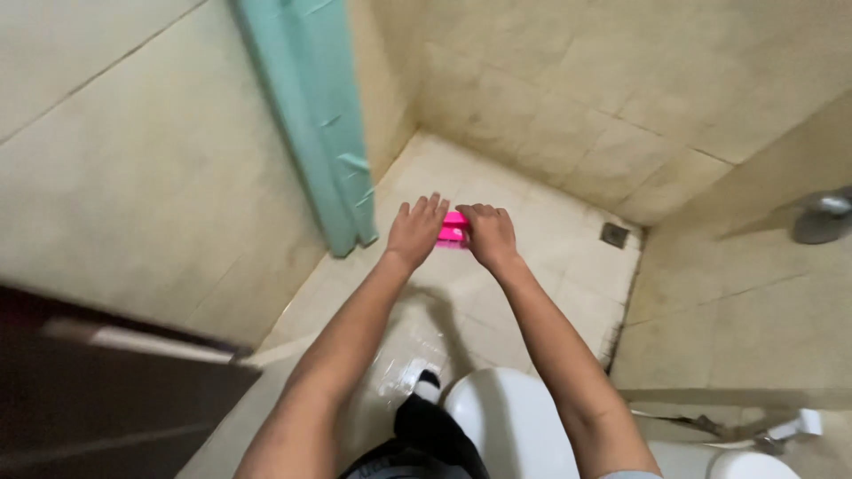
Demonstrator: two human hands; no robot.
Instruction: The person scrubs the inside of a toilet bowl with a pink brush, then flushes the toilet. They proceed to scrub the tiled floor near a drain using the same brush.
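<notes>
Both hands meet at the middle of the frame on one small, glossy hot-pink packet (453, 231). Left hand (415, 229) lies against its left edge with fingers loosely spread; right hand (489, 233) curls over the right end, pinching it. Can't make out any label. Teal curtain (312, 106) hangs upper left, floor drain (614, 234) sits right of centre, white toilet (510, 426) at the bottom.

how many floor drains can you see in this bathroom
1: a small square floor drain in the far corner of the tiled floor, right of the right hand. The toilet and arms may hide others.
</notes>
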